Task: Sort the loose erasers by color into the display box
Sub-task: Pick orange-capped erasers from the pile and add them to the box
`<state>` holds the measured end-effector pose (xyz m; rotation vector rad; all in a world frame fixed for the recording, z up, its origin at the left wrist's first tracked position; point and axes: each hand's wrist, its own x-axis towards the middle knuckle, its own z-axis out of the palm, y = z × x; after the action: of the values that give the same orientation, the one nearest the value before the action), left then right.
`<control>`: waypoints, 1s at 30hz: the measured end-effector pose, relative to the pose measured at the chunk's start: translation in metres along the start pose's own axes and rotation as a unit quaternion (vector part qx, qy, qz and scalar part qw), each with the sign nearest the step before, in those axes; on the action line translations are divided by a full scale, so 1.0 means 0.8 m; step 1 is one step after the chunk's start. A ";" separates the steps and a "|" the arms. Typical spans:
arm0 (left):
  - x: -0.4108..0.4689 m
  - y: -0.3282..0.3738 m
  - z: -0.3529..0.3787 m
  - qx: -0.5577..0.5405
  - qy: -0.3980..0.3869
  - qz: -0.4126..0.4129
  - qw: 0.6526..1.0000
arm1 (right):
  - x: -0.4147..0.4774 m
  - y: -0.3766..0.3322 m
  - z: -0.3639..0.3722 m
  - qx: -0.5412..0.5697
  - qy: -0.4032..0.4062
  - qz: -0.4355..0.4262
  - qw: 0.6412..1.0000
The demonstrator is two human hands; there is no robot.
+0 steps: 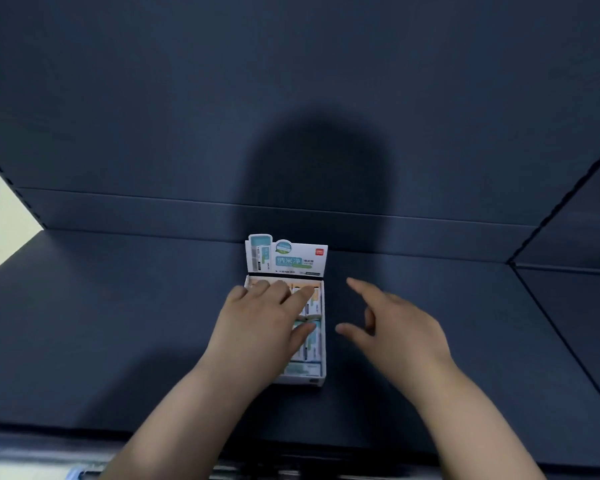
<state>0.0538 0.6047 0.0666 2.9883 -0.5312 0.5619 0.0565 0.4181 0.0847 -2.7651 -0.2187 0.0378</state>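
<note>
A white display box (321, 374) stands on the dark shelf, its printed lid flap (286, 256) upright at the back. Inside lie wrapped erasers: orange ones (315, 295) toward the back, teal ones (309, 351) toward the front. My left hand (260, 320) lies flat over the box's left side, fingers straight and pressing on the erasers, covering much of them. My right hand (392, 323) hovers just right of the box with fingers spread, holding nothing. I see no loose erasers outside the box.
The dark blue shelf (118, 323) stretches wide on both sides, with a back wall (291, 216) right behind the box. A side panel (568, 237) angles in at the right. The shelf's front edge (222, 441) runs below my forearms.
</note>
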 end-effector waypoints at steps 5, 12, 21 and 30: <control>-0.001 0.053 -0.001 -0.018 -0.010 -0.011 1.000 | -0.025 0.026 -0.005 -0.003 -0.006 -0.048 0.999; -0.023 0.111 -0.002 -0.034 -0.022 -0.014 0.999 | -0.052 0.058 -0.008 -0.020 -0.012 -0.034 0.999; -0.048 0.102 -0.030 -0.038 -0.050 0.015 0.998 | -0.103 0.035 -0.014 0.005 -0.013 0.035 0.999; -0.084 0.098 -0.048 -0.047 -0.081 0.006 0.996 | -0.155 0.010 -0.017 -0.006 0.038 0.063 0.997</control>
<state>-0.0453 0.5576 0.0775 2.9585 -0.5697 0.2865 -0.0638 0.3861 0.0943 -2.7824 -0.0242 -0.0349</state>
